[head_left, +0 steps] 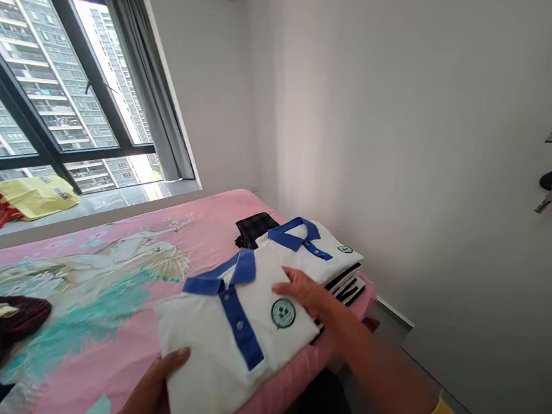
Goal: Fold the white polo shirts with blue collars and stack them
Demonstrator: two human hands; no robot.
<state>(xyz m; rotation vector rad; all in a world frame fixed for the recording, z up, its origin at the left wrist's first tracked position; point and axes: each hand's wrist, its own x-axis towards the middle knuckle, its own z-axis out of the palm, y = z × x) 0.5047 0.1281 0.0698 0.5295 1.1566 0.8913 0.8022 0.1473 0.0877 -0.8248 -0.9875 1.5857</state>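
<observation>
A folded white polo shirt (206, 336) with a blue collar, blue button placket and round green badge lies at the near edge of the bed. My left hand (157, 377) holds its lower left side, thumb on top and the other fingers hidden. At the opposite side, my right hand (304, 293) grips the shirt's edge beside the badge; some of its fingers are out of sight. Just beyond, a second folded white polo shirt (322, 262) with a matching collar tops a stack of folded clothes (346, 287). Dark plaid cloth (256, 228) sits behind them.
A pink patterned sheet (227, 212) covers the bed. Dark red and black clothing (9, 325) lies at the left. A yellow bag (38, 196) rests on the windowsill. The white wall (397, 147) rises close behind the stack, and keys (550, 199) hang from a lock at right.
</observation>
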